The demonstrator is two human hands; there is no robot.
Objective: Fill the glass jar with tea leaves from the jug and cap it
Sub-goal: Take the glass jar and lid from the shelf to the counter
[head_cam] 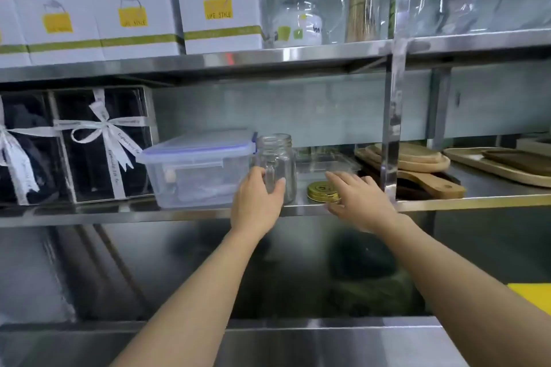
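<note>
An empty clear glass jar (276, 155) with a threaded neck and no cap stands on the middle steel shelf (179, 213). My left hand (258, 202) wraps around its lower half, thumb on one side and fingers on the other. A gold metal cap (321, 191) lies flat on the shelf just right of the jar. My right hand (360, 199) hovers over the cap's right edge with fingers spread; whether it touches the cap I cannot tell. A glass jug (301, 9) with a handle stands on the upper shelf; its contents are unclear.
A lidded plastic box (196, 167) sits directly left of the jar, with ribboned gift boxes (101, 143) beyond. Wooden boards (417, 161) and trays lie to the right behind a shiny upright post (390, 128). White cartons (217, 6) fill the upper shelf. A steel counter edge (298, 345) runs below.
</note>
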